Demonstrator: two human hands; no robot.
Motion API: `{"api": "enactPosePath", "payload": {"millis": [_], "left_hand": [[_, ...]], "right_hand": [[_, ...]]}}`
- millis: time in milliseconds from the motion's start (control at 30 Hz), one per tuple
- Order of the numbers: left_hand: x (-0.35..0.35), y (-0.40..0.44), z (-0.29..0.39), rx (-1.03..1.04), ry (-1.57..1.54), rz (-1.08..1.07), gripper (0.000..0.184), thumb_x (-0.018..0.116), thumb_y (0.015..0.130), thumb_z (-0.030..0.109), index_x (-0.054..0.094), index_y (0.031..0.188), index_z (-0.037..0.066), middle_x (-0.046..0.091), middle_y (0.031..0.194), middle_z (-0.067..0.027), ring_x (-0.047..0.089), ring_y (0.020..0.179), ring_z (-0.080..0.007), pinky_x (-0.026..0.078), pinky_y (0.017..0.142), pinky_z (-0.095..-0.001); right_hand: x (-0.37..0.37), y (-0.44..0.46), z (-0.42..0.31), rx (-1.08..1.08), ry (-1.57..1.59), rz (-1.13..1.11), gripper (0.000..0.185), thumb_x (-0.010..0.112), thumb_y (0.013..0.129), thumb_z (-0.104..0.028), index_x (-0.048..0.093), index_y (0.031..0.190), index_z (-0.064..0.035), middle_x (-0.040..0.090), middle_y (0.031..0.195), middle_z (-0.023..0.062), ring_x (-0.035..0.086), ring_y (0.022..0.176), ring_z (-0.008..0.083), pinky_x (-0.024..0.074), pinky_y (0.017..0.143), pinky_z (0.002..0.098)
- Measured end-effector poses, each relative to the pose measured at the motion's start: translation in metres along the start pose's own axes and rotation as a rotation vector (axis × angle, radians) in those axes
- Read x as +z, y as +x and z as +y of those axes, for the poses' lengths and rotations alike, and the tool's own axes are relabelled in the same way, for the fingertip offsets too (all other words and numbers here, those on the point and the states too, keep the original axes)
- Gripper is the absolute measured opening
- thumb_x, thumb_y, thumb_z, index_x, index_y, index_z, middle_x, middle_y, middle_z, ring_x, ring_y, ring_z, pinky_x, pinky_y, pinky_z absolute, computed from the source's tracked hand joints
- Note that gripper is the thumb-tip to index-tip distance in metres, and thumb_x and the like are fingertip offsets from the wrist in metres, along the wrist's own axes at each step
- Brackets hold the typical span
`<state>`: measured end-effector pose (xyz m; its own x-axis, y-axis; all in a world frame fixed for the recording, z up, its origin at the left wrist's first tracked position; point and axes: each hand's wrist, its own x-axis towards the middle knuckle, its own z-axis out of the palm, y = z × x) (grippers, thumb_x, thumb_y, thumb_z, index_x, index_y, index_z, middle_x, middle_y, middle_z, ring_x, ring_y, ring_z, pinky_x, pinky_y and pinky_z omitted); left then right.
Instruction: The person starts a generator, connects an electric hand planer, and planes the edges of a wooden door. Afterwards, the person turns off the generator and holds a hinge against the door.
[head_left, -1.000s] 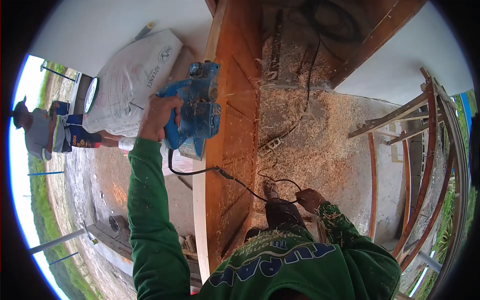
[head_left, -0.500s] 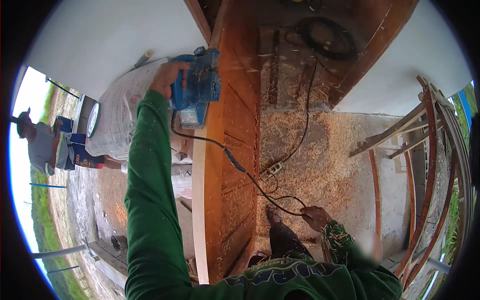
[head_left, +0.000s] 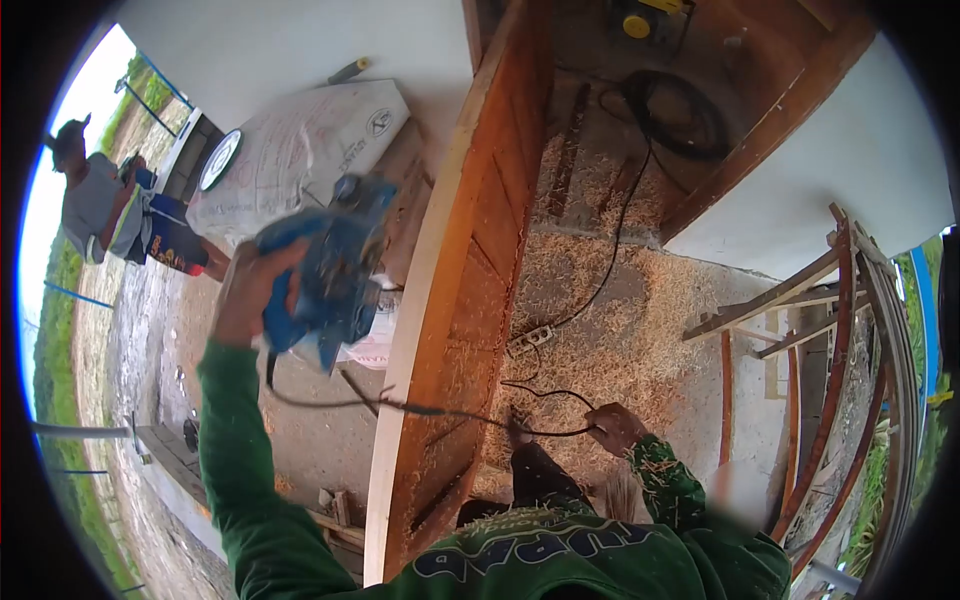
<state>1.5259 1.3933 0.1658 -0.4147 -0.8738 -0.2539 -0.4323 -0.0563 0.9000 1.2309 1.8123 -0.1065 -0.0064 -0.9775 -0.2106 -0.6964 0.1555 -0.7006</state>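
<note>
The left hand (head_left: pixel 255 288) was wrapped around the handle of a scuffed blue electric hand planer (head_left: pixel 345 265), tilted and motion-blurred with no brand legible, while the right hand (head_left: pixel 617 428) had its fingers closed on a thin black cable (head_left: pixel 500 417). The planer, against the reddish-brown wooden panel's (head_left: pixel 470 260) pale edge before, was now apart from it, on its left. Beyond lay a white printed sack (head_left: pixel 290 150) marked "ADVANCE"; large blue-and-white letters crossed the green shirt (head_left: pixel 540 572).
</note>
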Motion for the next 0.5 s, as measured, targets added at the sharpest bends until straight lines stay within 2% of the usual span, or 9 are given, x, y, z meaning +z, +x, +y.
{"api": "enactPosePath", "payload": {"millis": [33, 67, 100, 133, 167, 233, 300, 367, 500], "left_hand": [[-0.014, -0.042, -0.007, -0.023, 0.039, 0.012, 0.028, 0.063, 0.084, 0.029, 0.059, 0.087, 0.001, 0.051, 0.054, -0.0035, 0.049, 0.041, -0.0105, 0.037, 0.036, -0.0250], [-0.034, -0.081, -0.026, -0.098, 0.041, 0.048, 0.027, 0.061, 0.086, 0.030, 0.060, 0.090, 0.003, 0.049, 0.055, -0.0026, 0.048, 0.043, -0.0086, 0.036, 0.037, -0.0232], [-0.054, -0.122, -0.066, -0.194, -0.037, 0.250, 0.030, 0.065, 0.081, 0.027, 0.052, 0.094, 0.003, 0.050, 0.055, -0.0042, 0.046, 0.039, -0.0121, 0.035, 0.036, -0.0245], [-0.069, -0.168, -0.089, -0.225, -0.074, 0.352, 0.032, 0.065, 0.081, 0.027, 0.050, 0.095, 0.003, 0.050, 0.056, -0.0045, 0.046, 0.039, -0.0120, 0.034, 0.035, -0.0244], [-0.082, -0.212, -0.107, -0.257, -0.114, 0.454, 0.033, 0.065, 0.081, 0.027, 0.048, 0.096, 0.004, 0.050, 0.056, -0.0047, 0.046, 0.039, -0.0118, 0.034, 0.035, -0.0243], [-0.101, -0.297, -0.143, -0.490, -0.163, 0.648, 0.027, 0.064, 0.083, 0.028, 0.050, 0.088, 0.005, 0.049, 0.055, -0.0036, 0.045, 0.039, -0.0113, 0.033, 0.035, -0.0243], [-0.129, -0.390, -0.210, -0.584, -0.188, 0.616, 0.025, 0.063, 0.084, 0.029, 0.053, 0.078, 0.007, 0.046, 0.054, -0.0015, 0.042, 0.036, -0.0096, 0.030, 0.032, -0.0242], [-0.135, -0.481, -0.267, -0.736, -0.228, 0.726, 0.029, 0.056, 0.089, 0.034, 0.061, 0.086, 0.005, 0.054, 0.057, -0.0011, 0.048, 0.040, -0.0100, 0.038, 0.037, -0.0247], [-0.111, -0.570, -0.378, -0.971, -0.272, 0.806, 0.031, 0.056, 0.088, 0.036, 0.061, 0.087, 0.005, 0.055, 0.058, -0.0019, 0.049, 0.042, -0.0110, 0.039, 0.039, -0.0259]], "right_hand": [[0.001, 0.005, -0.015, -0.045, -0.035, -0.006, 0.014, 0.065, 0.073, -0.016, 0.057, 0.076, -0.0044, 0.056, 0.066, 0.0165, 0.057, 0.070, 0.0375, 0.0452, 0.063, 0.0485], [0.005, 0.009, -0.025, -0.041, -0.071, -0.107, 0.015, 0.065, 0.074, -0.016, 0.059, 0.082, -0.0043, 0.058, 0.073, 0.0165, 0.058, 0.075, 0.0368, 0.0459, 0.067, 0.0477], [0.012, 0.011, -0.035, -0.033, -0.106, -0.215, 0.018, 0.066, 0.076, -0.016, 0.061, 0.088, -0.0042, 0.061, 0.080, 0.0165, 0.058, 0.080, 0.0361, 0.0466, 0.071, 0.0468], [0.019, 0.011, -0.046, -0.025, -0.145, -0.327, 0.021, 0.066, 0.077, -0.016, 0.062, 0.094, -0.0040, 0.063, 0.087, 0.0165, 0.059, 0.084, 0.0354, 0.0473, 0.075, 0.0460], [0.029, 0.013, -0.055, -0.104, -0.156, -0.357, 0.021, 0.066, 0.076, -0.016, 0.063, 0.093, -0.0046, 0.063, 0.089, 0.0160, 0.059, 0.086, 0.0355, 0.0472, 0.076, 0.0459], [0.059, 0.010, -0.066, -0.250, -0.173, -0.436, 0.021, 0.065, 0.076, -0.016, 0.063, 0.093, -0.0056, 0.063, 0.093, 0.0151, 0.058, 0.090, 0.0356, 0.0470, 0.078, 0.0457], [0.095, 0.009, -0.065, -0.305, -0.185, -0.584, 0.022, 0.063, 0.074, -0.017, 0.063, 0.093, -0.0061, 0.064, 0.095, 0.0133, 0.058, 0.091, 0.0355, 0.0467, 0.080, 0.0456], [0.116, -0.001, -0.082, -0.314, -0.203, -0.677, 0.023, 0.062, 0.072, -0.017, 0.064, 0.092, -0.0066, 0.064, 0.095, 0.0118, 0.058, 0.092, 0.0354, 0.0465, 0.081, 0.0451], [0.148, -0.016, -0.127, -0.326, -0.284, -0.784, 0.024, 0.062, 0.070, -0.018, 0.064, 0.091, -0.0071, 0.065, 0.088, 0.0107, 0.058, 0.090, 0.0350, 0.0470, 0.081, 0.0440]]}}
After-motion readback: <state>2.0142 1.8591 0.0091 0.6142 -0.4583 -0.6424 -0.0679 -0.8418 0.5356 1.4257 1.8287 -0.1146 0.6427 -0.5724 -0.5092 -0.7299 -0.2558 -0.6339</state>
